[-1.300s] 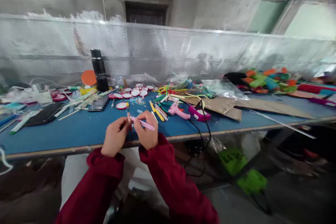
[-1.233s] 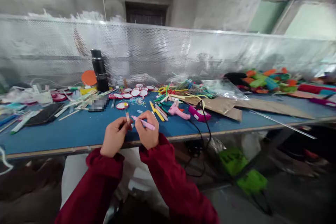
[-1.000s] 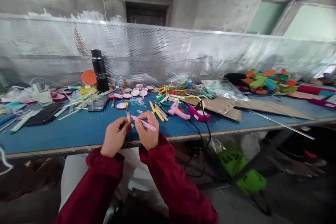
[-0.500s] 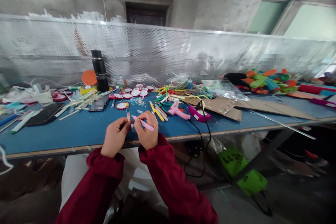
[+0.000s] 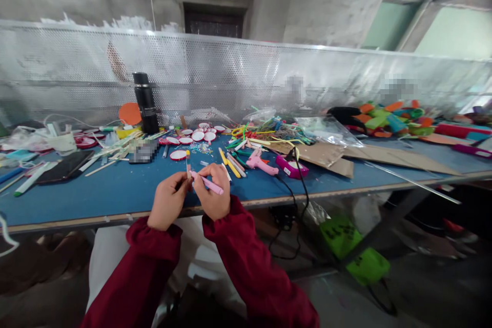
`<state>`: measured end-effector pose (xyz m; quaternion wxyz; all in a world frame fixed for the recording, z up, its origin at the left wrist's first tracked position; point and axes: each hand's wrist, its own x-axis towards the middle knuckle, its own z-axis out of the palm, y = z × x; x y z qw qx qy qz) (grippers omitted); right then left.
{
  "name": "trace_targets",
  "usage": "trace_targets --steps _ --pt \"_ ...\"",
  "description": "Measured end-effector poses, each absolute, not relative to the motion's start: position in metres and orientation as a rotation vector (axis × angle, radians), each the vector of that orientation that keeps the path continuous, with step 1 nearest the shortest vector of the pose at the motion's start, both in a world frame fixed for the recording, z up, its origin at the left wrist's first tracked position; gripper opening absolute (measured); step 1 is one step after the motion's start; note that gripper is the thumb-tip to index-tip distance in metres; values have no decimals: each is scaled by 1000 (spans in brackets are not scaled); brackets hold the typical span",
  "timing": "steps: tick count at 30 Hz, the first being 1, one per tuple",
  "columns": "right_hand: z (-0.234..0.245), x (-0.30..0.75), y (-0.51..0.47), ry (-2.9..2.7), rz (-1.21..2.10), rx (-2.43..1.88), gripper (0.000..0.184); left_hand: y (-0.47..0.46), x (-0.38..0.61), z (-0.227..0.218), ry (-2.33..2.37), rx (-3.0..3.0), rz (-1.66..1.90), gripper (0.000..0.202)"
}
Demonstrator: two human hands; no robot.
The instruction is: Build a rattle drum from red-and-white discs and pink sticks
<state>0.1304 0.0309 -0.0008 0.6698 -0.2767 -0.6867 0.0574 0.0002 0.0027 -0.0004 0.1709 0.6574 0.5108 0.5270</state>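
Pinched upright in my left hand [image 5: 168,201] is a small flat stick [image 5: 188,160], yellow at its top with a bluish band below. It looks like a wooden craft stick, and its lower end is hidden by my fingers. My right hand [image 5: 216,199] grips a pink marker pen [image 5: 212,185] whose tip points left and meets the stick, or comes very close to it; I cannot tell which. Both hands hover over the front edge of the blue table [image 5: 126,192]. Just beyond them lies a round white disc with a red rim [image 5: 178,155].
Yellow and grey markers [image 5: 232,168] lie right of my hands, beside a pink glue gun [image 5: 261,163] with a black cord. A black bottle [image 5: 146,105] stands at the back left. Cardboard pieces [image 5: 323,156] and a metal rod [image 5: 415,183] lie rightward.
My right hand has shifted slightly left, bringing the pink marker's tip closer to the stick. My left hand has stayed nearly still and keeps its pinch.
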Motion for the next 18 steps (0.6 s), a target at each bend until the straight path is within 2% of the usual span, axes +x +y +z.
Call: trace_targets --steps 9,18 --pt "-1 132 31 -1467 150 -643 15 2 0 2 1488 1878 1471 27" --pt "0 132 29 -1539 134 -600 14 5 0 -2 1447 1895 1490 33"
